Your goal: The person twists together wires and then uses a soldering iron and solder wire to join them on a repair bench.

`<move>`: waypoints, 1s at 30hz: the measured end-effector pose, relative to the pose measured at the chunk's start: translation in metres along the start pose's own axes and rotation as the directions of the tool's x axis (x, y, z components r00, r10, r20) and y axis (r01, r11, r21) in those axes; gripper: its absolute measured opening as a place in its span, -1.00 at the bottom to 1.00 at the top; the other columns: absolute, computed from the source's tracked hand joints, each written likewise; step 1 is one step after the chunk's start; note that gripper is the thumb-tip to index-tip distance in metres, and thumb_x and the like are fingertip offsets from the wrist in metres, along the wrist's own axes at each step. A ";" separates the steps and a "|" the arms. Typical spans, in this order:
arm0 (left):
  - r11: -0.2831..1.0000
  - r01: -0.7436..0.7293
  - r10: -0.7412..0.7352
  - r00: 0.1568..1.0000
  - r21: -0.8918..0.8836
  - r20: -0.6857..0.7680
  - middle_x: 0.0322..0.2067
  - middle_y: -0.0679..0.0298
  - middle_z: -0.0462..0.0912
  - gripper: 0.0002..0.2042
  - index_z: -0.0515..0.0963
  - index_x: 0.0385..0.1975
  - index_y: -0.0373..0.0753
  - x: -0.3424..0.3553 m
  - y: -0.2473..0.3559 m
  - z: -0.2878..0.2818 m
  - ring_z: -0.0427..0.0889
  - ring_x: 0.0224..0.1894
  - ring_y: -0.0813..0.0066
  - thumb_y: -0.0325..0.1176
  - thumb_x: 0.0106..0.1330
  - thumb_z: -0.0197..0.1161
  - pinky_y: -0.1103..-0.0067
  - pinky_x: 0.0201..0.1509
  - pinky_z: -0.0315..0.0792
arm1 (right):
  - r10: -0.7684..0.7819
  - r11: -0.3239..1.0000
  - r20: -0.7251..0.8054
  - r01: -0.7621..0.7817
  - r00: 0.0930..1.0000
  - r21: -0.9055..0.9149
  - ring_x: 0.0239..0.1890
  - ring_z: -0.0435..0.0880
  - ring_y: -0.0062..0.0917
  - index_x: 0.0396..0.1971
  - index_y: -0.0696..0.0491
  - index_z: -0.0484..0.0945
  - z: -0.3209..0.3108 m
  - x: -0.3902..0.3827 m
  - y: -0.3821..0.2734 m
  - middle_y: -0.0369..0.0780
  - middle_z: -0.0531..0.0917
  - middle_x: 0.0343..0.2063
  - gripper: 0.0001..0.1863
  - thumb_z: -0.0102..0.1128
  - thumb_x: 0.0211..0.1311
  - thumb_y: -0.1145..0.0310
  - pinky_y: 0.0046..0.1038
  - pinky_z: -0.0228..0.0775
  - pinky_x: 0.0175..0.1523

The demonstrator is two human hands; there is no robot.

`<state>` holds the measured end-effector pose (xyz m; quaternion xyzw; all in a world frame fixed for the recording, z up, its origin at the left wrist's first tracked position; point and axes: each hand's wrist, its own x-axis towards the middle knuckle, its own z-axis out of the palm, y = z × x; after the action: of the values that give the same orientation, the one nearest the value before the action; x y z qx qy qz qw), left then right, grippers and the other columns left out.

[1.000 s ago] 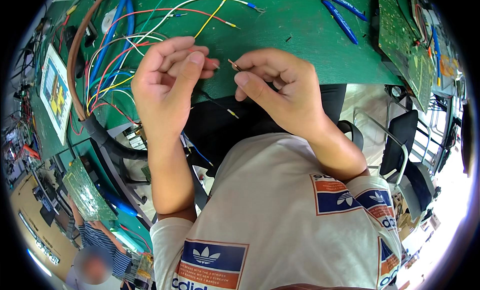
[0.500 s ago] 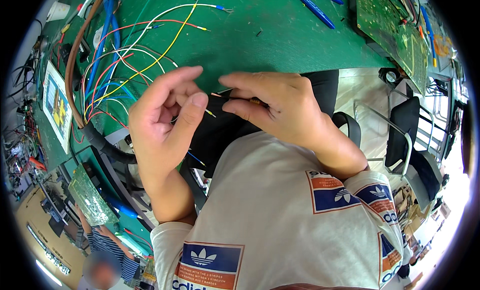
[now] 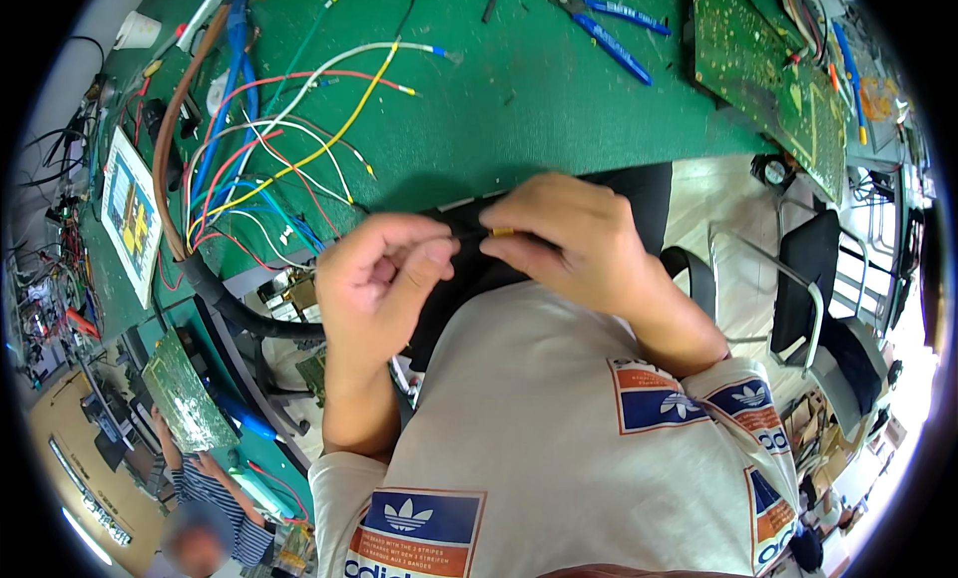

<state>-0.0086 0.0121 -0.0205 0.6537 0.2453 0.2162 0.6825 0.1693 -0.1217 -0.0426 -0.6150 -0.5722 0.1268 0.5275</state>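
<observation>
My left hand [image 3: 384, 279] is pinched at the table's near edge over my dark lap; what its fingertips hold is too small and hidden to make out. Just right of it, my right hand [image 3: 564, 239] has thumb and fingers closed on a small yellow piece [image 3: 502, 231], with something thin and dark toward the left hand. Beyond both, loose coloured wires [image 3: 349, 119] with ferrule tips fan out from a thick black sleeved cable [image 3: 230, 304] on the green table [image 3: 479, 99].
Blue-handled cutters [image 3: 614, 44] lie at the back. A circuit board [image 3: 758, 79] is at the right, a printed picture sheet [image 3: 130, 219] at the left. A co-worker in a striped shirt [image 3: 225, 498] handles another board [image 3: 195, 388] at lower left. A black chair [image 3: 803, 289] stands right.
Both my hands have come down toward my body. My left hand has shifted right, closer to the right one, and my right hand has turned more palm-down.
</observation>
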 end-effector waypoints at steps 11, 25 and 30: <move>0.988 -0.114 0.108 0.992 -0.102 -0.065 -0.28 0.06 0.70 -0.97 0.53 -0.23 -0.48 -0.019 -0.023 0.028 0.70 -0.32 0.52 -0.65 0.41 0.22 0.63 -0.25 0.61 | -0.019 0.995 -0.059 0.024 0.998 0.093 -0.47 0.68 -0.31 -0.34 0.18 0.69 -0.002 -0.017 0.003 -0.16 0.68 -0.51 -0.75 0.56 -0.07 0.57 -0.36 0.51 -0.32; 0.969 -0.090 0.045 0.980 0.229 0.193 -0.38 0.25 0.74 -0.89 0.60 -0.18 -0.38 0.041 -0.005 0.033 0.62 -0.38 0.67 -0.49 0.40 0.31 0.66 -0.32 0.49 | 0.332 0.942 -0.122 -0.324 0.935 0.085 -0.32 0.79 -0.41 -0.16 0.18 0.71 -0.035 -0.020 0.007 -0.11 0.78 -0.33 -0.81 0.40 0.25 0.49 -0.47 0.58 -0.22; 0.745 -0.294 0.229 0.956 0.598 0.185 -0.39 0.27 0.71 -0.79 0.66 -0.15 -0.29 0.114 0.011 0.044 0.57 -0.44 0.63 -0.32 0.33 0.39 0.60 -0.39 0.41 | 0.454 0.888 -0.277 -0.406 0.847 0.216 -0.28 0.80 -0.50 -0.10 0.25 0.66 -0.052 -0.028 0.021 -0.13 0.79 -0.36 -0.83 0.25 0.37 0.55 -0.50 0.60 -0.13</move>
<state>0.1087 0.0485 -0.0140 0.8788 0.1742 0.1846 0.4041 0.2127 -0.1668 -0.0503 -0.6985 -0.3152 0.1832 0.6157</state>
